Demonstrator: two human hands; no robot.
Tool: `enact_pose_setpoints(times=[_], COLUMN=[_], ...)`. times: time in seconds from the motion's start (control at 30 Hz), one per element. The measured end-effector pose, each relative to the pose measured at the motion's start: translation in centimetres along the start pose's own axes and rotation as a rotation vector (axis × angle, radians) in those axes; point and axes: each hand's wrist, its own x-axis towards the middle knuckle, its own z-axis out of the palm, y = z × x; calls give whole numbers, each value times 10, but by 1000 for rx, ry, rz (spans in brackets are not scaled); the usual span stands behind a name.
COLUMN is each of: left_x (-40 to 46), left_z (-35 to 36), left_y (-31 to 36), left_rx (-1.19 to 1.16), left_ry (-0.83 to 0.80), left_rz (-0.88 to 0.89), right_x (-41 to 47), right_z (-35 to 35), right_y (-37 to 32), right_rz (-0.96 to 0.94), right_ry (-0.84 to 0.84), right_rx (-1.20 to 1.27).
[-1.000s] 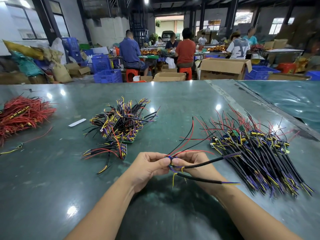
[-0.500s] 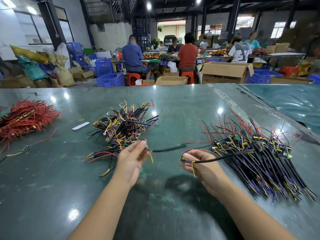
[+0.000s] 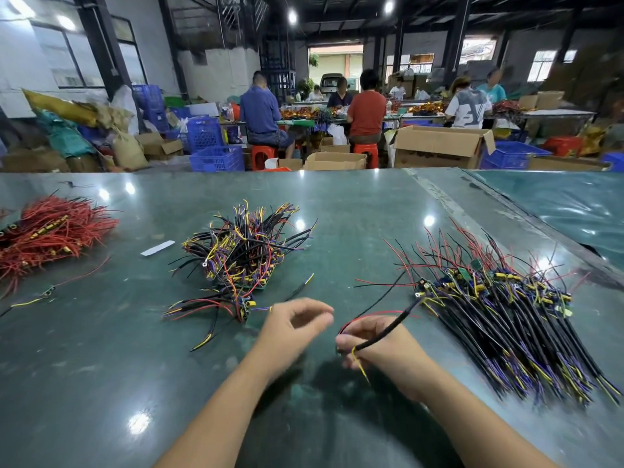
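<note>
My right hand [image 3: 381,346] grips a small wire harness [image 3: 385,327]: a black sleeved cable with a yellow end and a red wire looping over my fingers. My left hand [image 3: 297,324] hovers just left of it, blurred, with fingers loosely curled and nothing in them. A single black wire [image 3: 304,282] with a yellow tip lies on the table beyond my left hand. A tangled pile of harnesses [image 3: 243,251] sits ahead to the left. A larger, combed-out pile of black, purple and yellow harnesses [image 3: 506,319] lies to the right.
The dark green table [image 3: 337,204] also carries a heap of red wires [image 3: 47,234] at far left, a white strip [image 3: 157,248] and a loose yellow-red wire [image 3: 44,293]. Beyond the table's far edge, people sit at benches among cardboard boxes [image 3: 439,146] and blue crates [image 3: 216,158].
My hands came apart. The left hand drew a black wire away leftward, then let it go and moved back toward the right hand, which still holds the harness.
</note>
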Motion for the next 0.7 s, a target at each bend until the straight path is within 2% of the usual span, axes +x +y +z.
enact_pose_setpoints(times=[0.07, 0.1, 0.27, 0.47, 0.53, 0.63, 0.7], left_x=[-2, -2, -4, -3, -5, -7, -7], left_z=[6, 6, 4, 4, 4, 5, 6], left_y=[-3, -4, -5, 0, 1, 0, -3], left_rx=[-55, -61, -60, -353, -284, -31, 120], left_ry=[-152, -173, -195, -172, -219, -278, -277], left_rz=[-48, -55, -87, -216, -175, -89, -90], right_x=[-1, 0, -1, -1, -2, -4, -6], right_z=[3, 3, 3, -2, 0, 2, 1], right_y=[2, 2, 5, 1, 1, -1, -4], right_rz=[3, 4, 4, 25, 31, -9, -43], right_ry=[-30, -37, -29, -30, -57, -111, -156], right_rx=[-51, -62, -56, 40, 11, -74, -133])
